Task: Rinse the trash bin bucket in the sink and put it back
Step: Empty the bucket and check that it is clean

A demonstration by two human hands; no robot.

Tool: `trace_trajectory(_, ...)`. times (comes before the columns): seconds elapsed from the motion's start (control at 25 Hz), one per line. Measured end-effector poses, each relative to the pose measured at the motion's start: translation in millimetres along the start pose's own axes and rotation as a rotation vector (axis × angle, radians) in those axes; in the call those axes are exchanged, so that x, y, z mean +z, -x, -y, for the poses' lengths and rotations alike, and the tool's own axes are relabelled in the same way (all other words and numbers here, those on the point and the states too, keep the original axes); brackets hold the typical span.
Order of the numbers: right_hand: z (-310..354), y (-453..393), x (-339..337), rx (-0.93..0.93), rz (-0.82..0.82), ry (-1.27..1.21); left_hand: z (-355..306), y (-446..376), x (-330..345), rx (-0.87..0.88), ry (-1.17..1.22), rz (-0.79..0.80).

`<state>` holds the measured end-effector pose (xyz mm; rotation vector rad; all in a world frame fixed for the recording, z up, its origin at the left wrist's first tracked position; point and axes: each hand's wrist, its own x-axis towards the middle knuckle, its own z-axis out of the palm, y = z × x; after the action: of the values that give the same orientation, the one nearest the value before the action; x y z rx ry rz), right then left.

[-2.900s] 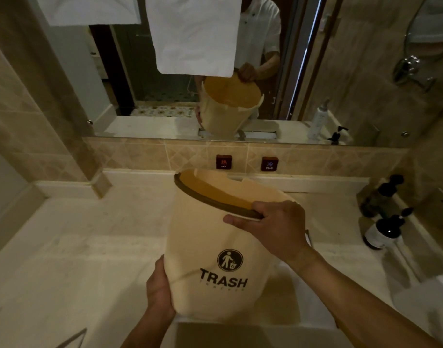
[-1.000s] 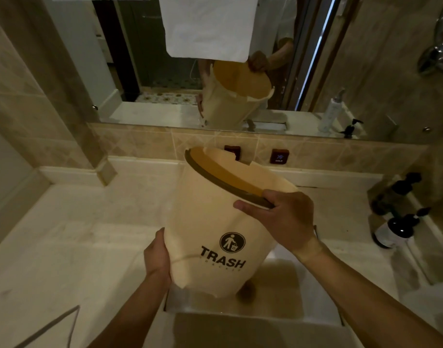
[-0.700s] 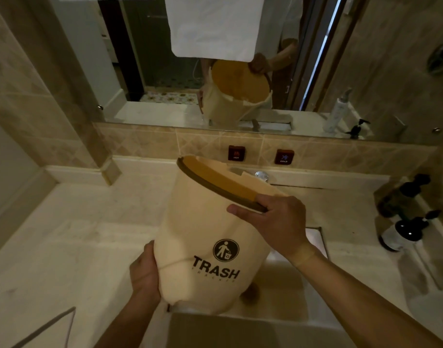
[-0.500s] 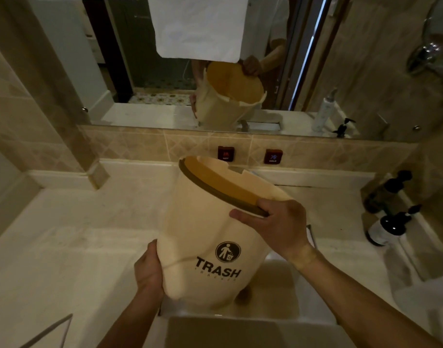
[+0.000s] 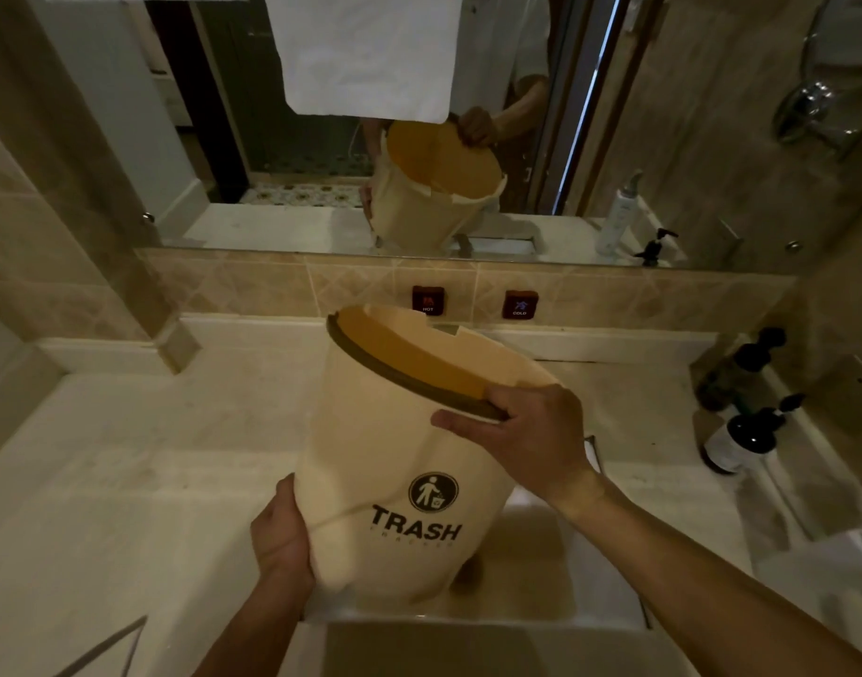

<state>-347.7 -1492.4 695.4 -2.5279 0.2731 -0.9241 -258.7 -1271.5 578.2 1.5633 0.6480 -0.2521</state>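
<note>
A cream trash bin bucket (image 5: pixel 380 461) with a dark rim and a black "TRASH" logo hangs tilted over the rectangular sink (image 5: pixel 541 569), its mouth turned away from me toward the mirror. My right hand (image 5: pixel 521 437) grips its rim on the right side. My left hand (image 5: pixel 282 539) holds the lower left of its wall near the base. The bucket hides most of the sink basin and the tap.
Pale stone counter (image 5: pixel 140 471) surrounds the sink. Red HOT (image 5: pixel 428 299) and COLD (image 5: pixel 519 304) buttons sit on the tiled backsplash. Two dark pump bottles (image 5: pixel 741 437) stand at the right. The mirror (image 5: pixel 541 139) above carries a taped white sheet (image 5: pixel 370 51).
The bucket has been shaken slightly over the sink, dipping down and left, then settling back. Both hands keep the same grip throughout.
</note>
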Motion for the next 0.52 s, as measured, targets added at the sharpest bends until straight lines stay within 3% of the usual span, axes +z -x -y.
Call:
trace_trajectory(0.2, 12.7, 15.9, 9.8, 0.001, -0.003, -0.032, 8.7, -6.9, -22.2, 0.008, 0.031, -0.072)
trace_trajectory(0.52, 4.0, 4.9, 6.3, -0.029, -0.051, 0.005, 2.2, -9.8, -5.8, 0.039, 0.023, -0.011)
